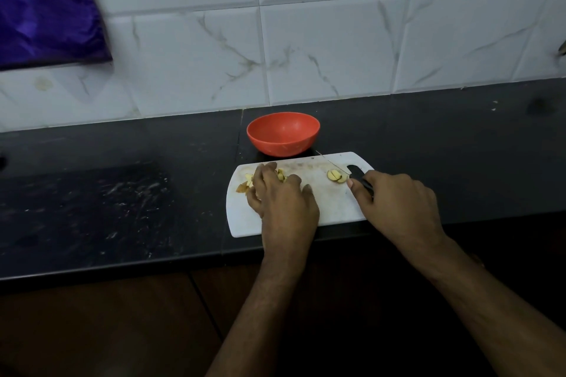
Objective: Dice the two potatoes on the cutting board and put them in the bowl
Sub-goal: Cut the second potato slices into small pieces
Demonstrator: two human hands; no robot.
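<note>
L hand point(280, 193) is cupping diced potato pieces point(281, 175), fingers curled over them. R hand point(395, 202) is gripping knife point(356, 176). Bowl point(283, 133) is sitting just beyond board point(330, 208), nearer L hand.

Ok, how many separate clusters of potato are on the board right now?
2. One pile sits at the board's left end, partly under the left hand; more may be hidden. A small sliced cluster lies right of centre, by the knife in the right hand.

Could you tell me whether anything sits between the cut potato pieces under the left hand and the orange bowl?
Nothing visible does. The potato pieces lie on the cutting board, and the bowl stands just beyond its far edge. The knife lies further right.
</note>
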